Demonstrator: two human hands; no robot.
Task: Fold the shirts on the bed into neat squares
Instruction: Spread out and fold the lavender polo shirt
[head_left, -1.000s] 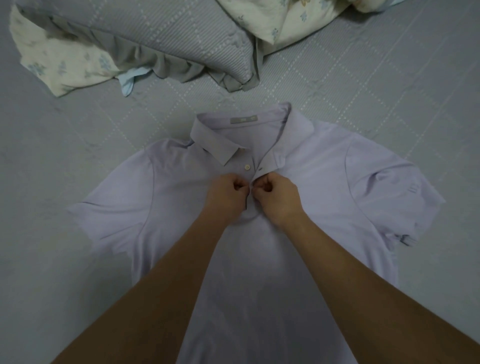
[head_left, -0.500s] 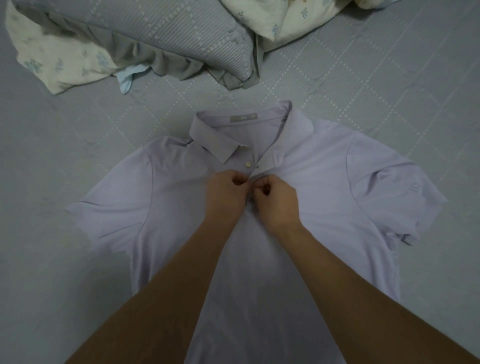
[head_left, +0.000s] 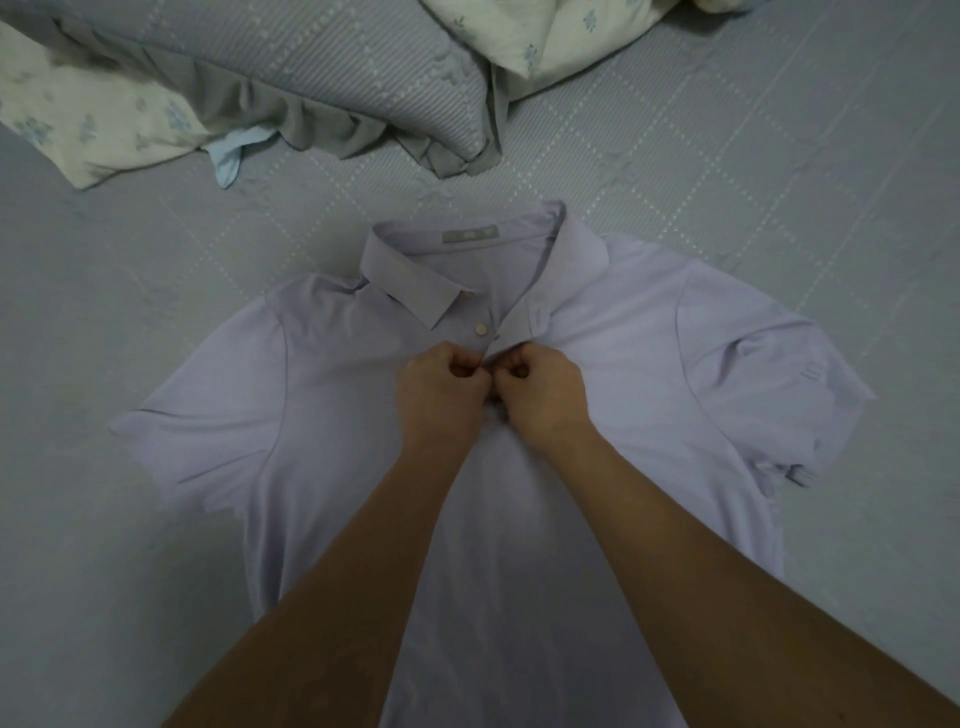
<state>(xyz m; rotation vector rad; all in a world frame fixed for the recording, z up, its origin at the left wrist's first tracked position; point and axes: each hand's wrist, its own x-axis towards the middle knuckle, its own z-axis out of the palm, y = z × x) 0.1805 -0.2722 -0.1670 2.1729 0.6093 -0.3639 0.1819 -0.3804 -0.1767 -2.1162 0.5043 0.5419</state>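
Note:
A pale lilac polo shirt lies face up and spread flat on the grey bed, collar toward the pillows, both short sleeves out to the sides. My left hand and my right hand meet at the chest, just below the collar, each pinching one side of the button placket. One white button shows above my fingers. The collar is open. My forearms cover the middle and lower part of the shirt.
A grey quilted pillow with a ruffled edge lies at the top left over a cream floral cloth. Another cream floral pillow sits at the top centre. Grey quilted bedcover surrounds the shirt.
My two hands stay pinched together on the placket and have shifted only slightly. The shirt lies as before.

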